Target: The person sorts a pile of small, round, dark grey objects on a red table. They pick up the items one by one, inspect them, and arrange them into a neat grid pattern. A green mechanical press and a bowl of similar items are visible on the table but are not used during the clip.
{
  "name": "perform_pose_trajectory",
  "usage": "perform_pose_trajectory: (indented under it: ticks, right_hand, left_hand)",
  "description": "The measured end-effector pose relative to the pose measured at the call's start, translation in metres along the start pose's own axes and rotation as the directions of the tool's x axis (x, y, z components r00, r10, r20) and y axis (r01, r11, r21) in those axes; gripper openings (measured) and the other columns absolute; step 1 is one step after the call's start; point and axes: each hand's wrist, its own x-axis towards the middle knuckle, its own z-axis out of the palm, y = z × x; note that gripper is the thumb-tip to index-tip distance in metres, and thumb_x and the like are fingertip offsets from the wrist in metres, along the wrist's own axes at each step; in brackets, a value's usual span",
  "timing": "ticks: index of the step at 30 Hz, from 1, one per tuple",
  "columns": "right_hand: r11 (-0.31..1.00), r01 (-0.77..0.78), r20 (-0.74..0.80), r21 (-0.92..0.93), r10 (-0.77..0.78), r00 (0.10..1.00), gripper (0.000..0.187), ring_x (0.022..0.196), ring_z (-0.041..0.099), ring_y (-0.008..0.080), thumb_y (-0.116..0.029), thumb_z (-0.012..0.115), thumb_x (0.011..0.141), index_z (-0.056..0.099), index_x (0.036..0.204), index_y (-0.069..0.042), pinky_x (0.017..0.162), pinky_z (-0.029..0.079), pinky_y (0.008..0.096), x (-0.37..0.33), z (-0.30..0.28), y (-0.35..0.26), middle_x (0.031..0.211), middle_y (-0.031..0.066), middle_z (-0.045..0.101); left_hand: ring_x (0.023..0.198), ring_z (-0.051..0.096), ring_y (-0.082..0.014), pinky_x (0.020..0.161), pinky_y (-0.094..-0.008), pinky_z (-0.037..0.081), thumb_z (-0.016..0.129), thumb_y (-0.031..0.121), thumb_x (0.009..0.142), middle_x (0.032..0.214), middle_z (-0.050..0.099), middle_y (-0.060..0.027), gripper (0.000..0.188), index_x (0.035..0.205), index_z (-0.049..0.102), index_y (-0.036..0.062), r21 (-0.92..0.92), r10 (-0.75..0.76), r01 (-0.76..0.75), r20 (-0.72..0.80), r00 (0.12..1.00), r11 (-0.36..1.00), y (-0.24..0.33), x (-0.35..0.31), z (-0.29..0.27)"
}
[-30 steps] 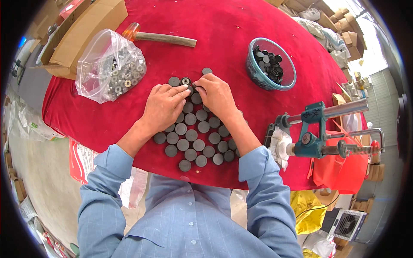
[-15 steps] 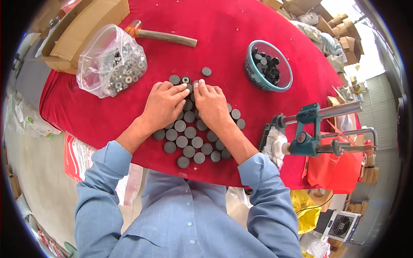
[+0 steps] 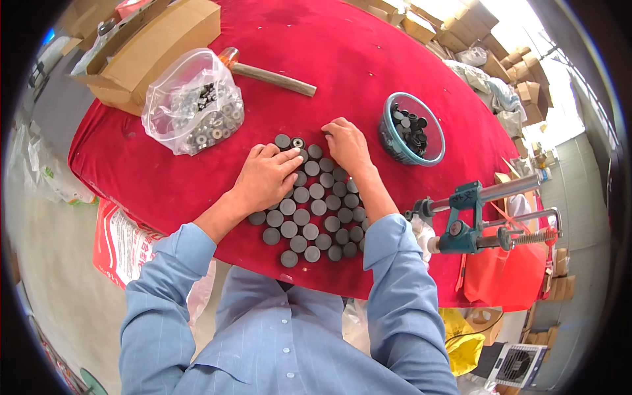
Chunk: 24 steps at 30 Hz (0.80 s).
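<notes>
Several dark grey round caps [image 3: 301, 195] lie in a loose cluster on the red cloth. My left hand [image 3: 266, 174] rests flat at the cluster's left side, fingers extended, fingertips touching caps at its far end. Beside those fingertips, one piece [image 3: 297, 142] shows a pale ring with a dark centre. Just beyond the cluster on the right, my right hand [image 3: 349, 146] has its thumb and fingers pinched on a single dark cap, mostly covered by the fingertips.
A blue-rimmed bowl [image 3: 442, 135] of black caps stands at right. Far left are a plastic bag [image 3: 158, 108] of metal parts, a hammer [image 3: 276, 79] and a cardboard box [image 3: 155, 52]. A green hand press [image 3: 464, 217] stands at the right edge, near a red bag [image 3: 503, 270].
My right hand has moved off the cluster, away and to the right, onto the lone cap beyond it. My left hand stays on the caps. The whole view has shifted slightly.
</notes>
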Motion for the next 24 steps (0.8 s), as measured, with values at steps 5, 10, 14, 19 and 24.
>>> perform_pose_trajectory:
  ticks: [5,10,14,19,24]
  right_hand:
    - [0.978,-0.118,0.019,0.17,0.117,0.993,0.02,0.104,0.076,0.036,-0.012,0.078,0.094,0.078,0.114,-0.007,0.089,0.061,0.0473,0.005,-0.009,-0.053,0.11,0.013,0.079]
    - [0.99,0.113,-0.145,0.085,-0.1,0.984,0.018,0.091,0.077,0.0352,-0.013,0.078,0.095,0.078,0.112,-0.009,0.081,0.062,0.0482,0.01,0.017,-0.055,0.101,0.0111,0.077]
    - [0.993,0.054,-0.168,0.101,-0.037,0.985,0.019,0.096,0.077,0.0316,-0.014,0.079,0.094,0.079,0.112,-0.01,0.079,0.063,0.0459,0.009,0.021,-0.06,0.099,0.0094,0.076]
    - [0.995,0.089,-0.143,-0.055,-0.096,0.985,0.016,0.089,0.077,0.0301,-0.014,0.08,0.093,0.08,0.109,-0.011,0.076,0.063,0.0445,0.006,0.017,-0.065,0.097,0.0073,0.075]
    - [0.992,0.128,-0.172,0.02,-0.123,0.977,0.014,0.086,0.076,0.0296,-0.013,0.078,0.094,0.078,0.108,-0.011,0.075,0.063,0.0445,-0.001,0.023,-0.061,0.095,0.0066,0.073]
  left_hand:
    - [0.116,0.064,-0.0271,0.108,-0.0474,0.047,0.077,0.021,0.095,0.141,0.074,-0.0074,0.038,0.129,0.078,0.005,-0.043,-0.016,0.015,-0.027,1.0,0.999,-0.001,-0.004,0.003]
    - [0.118,0.065,-0.0279,0.107,-0.049,0.048,0.077,0.022,0.094,0.135,0.076,-0.0085,0.033,0.123,0.079,0.0054,-0.041,0.004,-0.006,-0.052,0.999,0.999,0.0,-0.004,0.001]
    - [0.118,0.065,-0.0281,0.106,-0.0494,0.048,0.077,0.023,0.094,0.134,0.076,-0.0084,0.031,0.121,0.08,0.0062,-0.032,0.004,-0.007,-0.077,0.997,0.999,-0.001,-0.006,0.001]
    - [0.119,0.064,-0.0291,0.108,-0.049,0.047,0.077,0.02,0.093,0.137,0.075,-0.0092,0.035,0.125,0.079,0.0053,-0.063,-0.014,0.012,-0.031,0.999,0.998,-0.001,-0.006,-0.001]
    - [0.119,0.063,-0.0294,0.11,-0.0489,0.047,0.077,0.019,0.093,0.139,0.074,-0.0095,0.038,0.128,0.079,0.0048,-0.078,-0.012,0.01,-0.027,1.0,0.997,0.0,-0.005,-0.001]
